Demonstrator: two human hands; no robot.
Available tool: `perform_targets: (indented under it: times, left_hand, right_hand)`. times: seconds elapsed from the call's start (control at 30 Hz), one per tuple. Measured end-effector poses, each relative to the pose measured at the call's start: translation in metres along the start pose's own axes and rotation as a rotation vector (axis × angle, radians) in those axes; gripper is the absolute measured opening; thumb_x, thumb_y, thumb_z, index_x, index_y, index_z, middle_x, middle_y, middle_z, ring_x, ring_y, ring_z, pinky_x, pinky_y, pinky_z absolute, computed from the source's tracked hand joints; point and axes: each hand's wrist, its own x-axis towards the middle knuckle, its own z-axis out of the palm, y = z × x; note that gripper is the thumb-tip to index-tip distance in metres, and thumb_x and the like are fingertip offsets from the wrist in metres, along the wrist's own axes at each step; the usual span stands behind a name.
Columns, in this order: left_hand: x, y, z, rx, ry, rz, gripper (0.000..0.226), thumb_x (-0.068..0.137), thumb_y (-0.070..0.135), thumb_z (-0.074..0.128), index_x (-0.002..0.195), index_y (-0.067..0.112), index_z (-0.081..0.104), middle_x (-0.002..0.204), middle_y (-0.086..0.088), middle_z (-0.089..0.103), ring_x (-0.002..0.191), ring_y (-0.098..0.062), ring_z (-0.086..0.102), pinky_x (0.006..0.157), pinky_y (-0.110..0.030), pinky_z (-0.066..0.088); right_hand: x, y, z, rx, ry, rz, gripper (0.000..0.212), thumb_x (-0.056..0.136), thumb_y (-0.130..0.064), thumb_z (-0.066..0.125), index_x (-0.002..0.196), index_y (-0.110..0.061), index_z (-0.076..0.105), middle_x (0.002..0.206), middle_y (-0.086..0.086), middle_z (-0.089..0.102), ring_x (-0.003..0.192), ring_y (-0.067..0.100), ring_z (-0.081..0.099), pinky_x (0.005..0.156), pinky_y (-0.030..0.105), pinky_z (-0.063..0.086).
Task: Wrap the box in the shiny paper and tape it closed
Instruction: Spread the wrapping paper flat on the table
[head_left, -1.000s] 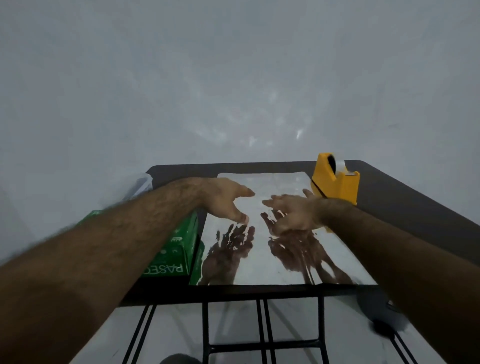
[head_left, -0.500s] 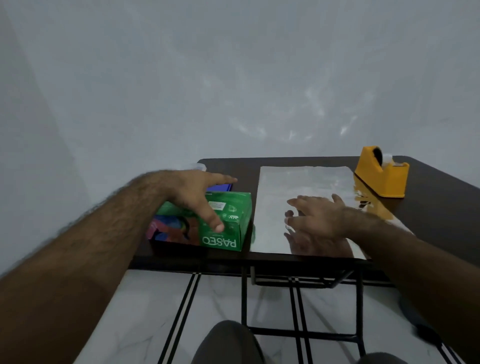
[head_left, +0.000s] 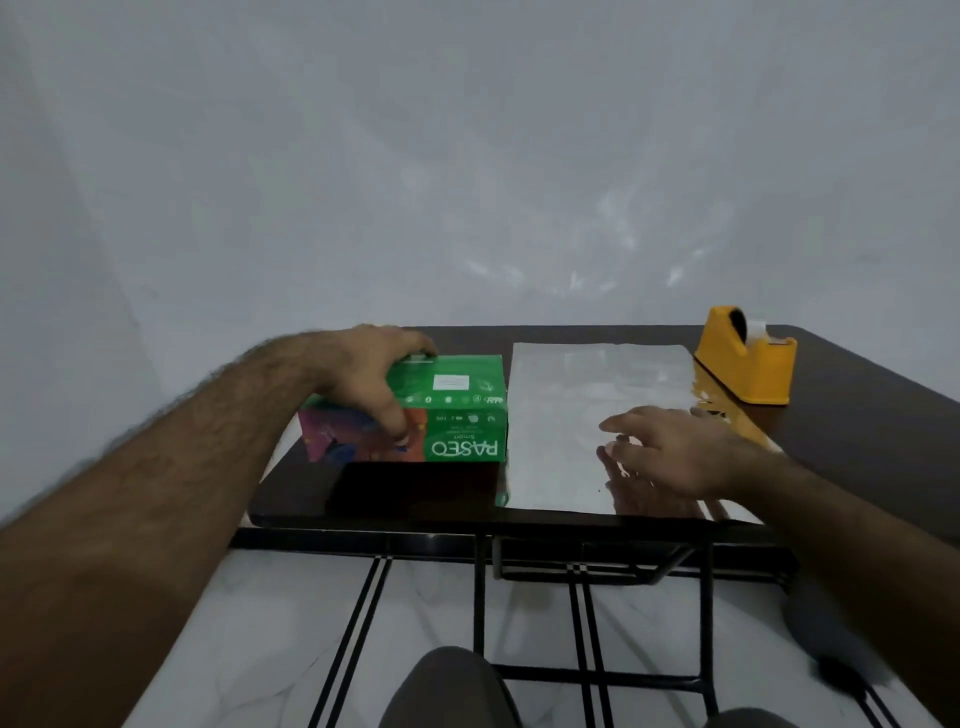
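Nearest the viewer, at the bottom of the frame, a knee shows above a pale marble floor with the bench's black metal legs.

Two bare forearms reach up from the lower corners onto a dark bench (head_left: 405, 488). At right of centre, the right hand (head_left: 670, 452) hovers over or lightly touches the shiny paper, fingers spread and relaxed, gripping nothing; contact cannot be told for certain.

The shiny paper (head_left: 571, 405) is a silver sheet lying flat at the centre of the frame, its near edge at the bench's front edge. It mirrors the hand above it. It looks thin, slick and easily creased, so it would likely slide unless pinned by a flat palm.

Left of centre, the left hand (head_left: 374, 379) grips the Paseo tissue box (head_left: 457, 410) from above, thumb on the near face and fingers curled over the far top edge. The green box sits on the bench just beside the paper's left edge, not yet on it. It is probably light cardboard that dents under a hard squeeze; holding it across opposite long faces seems safest.

Farthest back, at upper right, a yellow tape dispenser (head_left: 748, 358) stands just beside the paper's far right corner.
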Motion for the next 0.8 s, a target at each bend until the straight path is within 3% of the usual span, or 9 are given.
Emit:
perform_targets:
  times: [0.1, 0.23, 0.3, 0.5, 0.6, 0.7, 0.77, 0.8]
  left_hand:
    - [0.027, 0.027, -0.014, 0.022, 0.079, 0.012, 0.123, 0.038, 0.073, 0.085, 0.149, 0.043, 0.043, 0.125, 0.011, 0.057, 0.112, -0.018, 0.060, 0.099, -0.045, 0.056]
    - [0.084, 0.085, -0.014, -0.002, 0.121, 0.080, 0.128, 0.039, 0.077, 0.082, 0.154, 0.039, 0.043, 0.132, 0.007, 0.060, 0.116, -0.022, 0.061, 0.102, -0.046, 0.055]
    - [0.109, 0.108, -0.008, -0.027, 0.128, 0.113, 0.128, 0.043, 0.075, 0.083, 0.158, 0.037, 0.041, 0.137, 0.003, 0.058, 0.120, -0.024, 0.059, 0.104, -0.046, 0.054]
    - [0.179, 0.160, 0.004, -0.041, 0.139, 0.149, 0.117, 0.050, 0.067, 0.088, 0.155, 0.037, 0.045, 0.128, 0.004, 0.060, 0.113, -0.023, 0.061, 0.098, -0.045, 0.058]
    - [0.203, 0.170, 0.007, -0.030, 0.103, 0.131, 0.119, 0.053, 0.065, 0.090, 0.158, 0.037, 0.042, 0.135, 0.002, 0.059, 0.118, -0.024, 0.060, 0.100, -0.046, 0.057]
    - [0.217, 0.171, 0.014, -0.044, 0.074, 0.134, 0.123, 0.055, 0.064, 0.091, 0.162, 0.039, 0.036, 0.147, 0.003, 0.056, 0.127, -0.024, 0.058, 0.105, -0.044, 0.054]
    - [0.222, 0.170, 0.021, -0.078, 0.079, 0.150, 0.119, 0.059, 0.061, 0.091, 0.162, 0.040, 0.035, 0.152, 0.006, 0.057, 0.130, -0.022, 0.058, 0.112, -0.044, 0.049]
    - [0.222, 0.169, 0.025, -0.058, 0.102, 0.152, 0.119, 0.060, 0.064, 0.089, 0.163, 0.040, 0.033, 0.155, 0.007, 0.056, 0.135, -0.021, 0.056, 0.120, -0.052, 0.040]
  right_hand:
    - [-0.005, 0.008, 0.007, -0.027, -0.022, -0.046, 0.055, 0.105, -0.062, 0.034, 0.156, -0.043, 0.043, 0.160, -0.012, 0.047, 0.144, 0.018, 0.046, 0.122, 0.061, 0.022]
    - [-0.007, 0.015, 0.018, -0.028, 0.011, -0.113, 0.078, 0.090, -0.073, 0.021, 0.157, -0.039, 0.042, 0.159, -0.007, 0.049, 0.141, 0.022, 0.047, 0.116, 0.053, 0.037]
    - [-0.007, 0.013, 0.023, 0.010, 0.012, -0.133, 0.078, 0.091, -0.073, 0.021, 0.159, -0.039, 0.040, 0.160, -0.007, 0.047, 0.141, 0.021, 0.045, 0.115, 0.051, 0.040]
    - [-0.011, 0.019, 0.031, 0.025, 0.028, -0.135, 0.079, 0.091, -0.074, 0.014, 0.160, -0.042, 0.035, 0.165, -0.010, 0.040, 0.151, 0.019, 0.036, 0.120, 0.051, 0.033]
    - [-0.010, 0.020, 0.030, 0.015, 0.018, -0.124, 0.076, 0.094, -0.070, 0.018, 0.162, -0.040, 0.034, 0.169, -0.010, 0.035, 0.153, 0.019, 0.032, 0.124, 0.051, 0.027]
    - [-0.011, 0.021, 0.029, 0.022, 0.030, -0.149, 0.066, 0.101, -0.065, 0.027, 0.161, -0.039, 0.035, 0.169, -0.010, 0.035, 0.153, 0.018, 0.032, 0.124, 0.050, 0.027]
    - [-0.012, 0.022, 0.027, 0.050, 0.038, -0.156, 0.071, 0.099, -0.070, 0.018, 0.158, -0.039, 0.040, 0.166, -0.010, 0.040, 0.150, 0.017, 0.038, 0.122, 0.050, 0.030]
    - [-0.014, 0.021, 0.025, 0.071, 0.055, -0.162, 0.073, 0.098, -0.072, 0.013, 0.155, -0.038, 0.044, 0.162, -0.011, 0.046, 0.146, 0.016, 0.043, 0.120, 0.049, 0.033]
